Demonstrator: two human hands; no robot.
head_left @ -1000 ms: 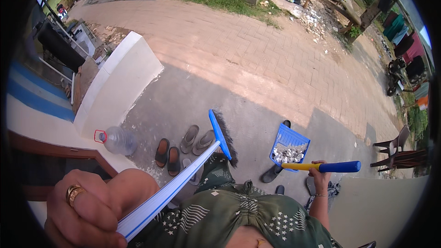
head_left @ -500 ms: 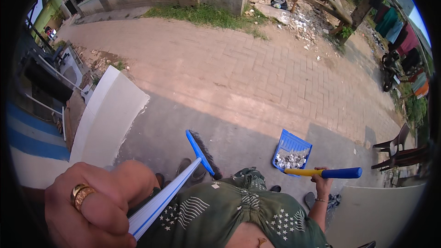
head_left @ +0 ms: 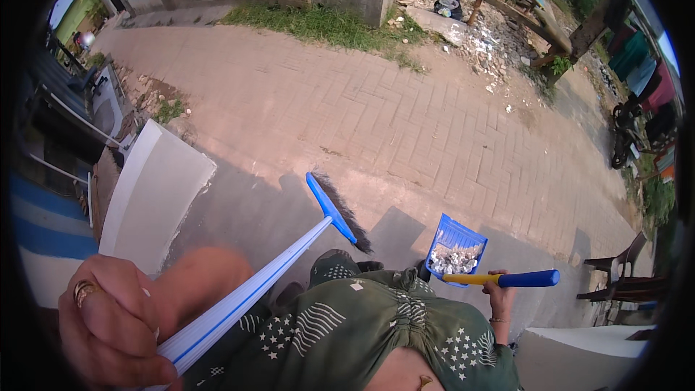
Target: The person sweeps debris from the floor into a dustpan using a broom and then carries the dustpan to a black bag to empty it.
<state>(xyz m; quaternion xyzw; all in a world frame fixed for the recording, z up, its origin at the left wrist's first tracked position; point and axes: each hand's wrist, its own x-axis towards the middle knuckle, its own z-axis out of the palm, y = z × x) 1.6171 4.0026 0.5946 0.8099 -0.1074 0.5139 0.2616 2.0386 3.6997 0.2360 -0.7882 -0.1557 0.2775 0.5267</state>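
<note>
My left hand [head_left: 116, 318], with a gold ring on it, is closed round the white, blue-striped handle of a broom [head_left: 246, 297]. The blue broom head [head_left: 331, 210] with dark bristles is angled near where the grey concrete meets the paving. On the right, my right hand [head_left: 498, 295] grips the yellow and blue handle of a dustpan [head_left: 463, 233]. Grey-white litter [head_left: 454, 259] lies in the blue pan, near its handle end. Broom and dustpan are apart.
A low white wall [head_left: 156, 192] borders the concrete at left, another [head_left: 586, 347] at lower right. Brown plastic chairs [head_left: 615, 268] stand at the right. Beyond lies a brick-paved lane [head_left: 405, 116], with grass [head_left: 311, 27] along a far wall and a wooden fence [head_left: 492, 0].
The broom head has swung forward and slightly right, away from my feet. My left hand has shifted left and down in view. My right hand still holds the dustpan.
</note>
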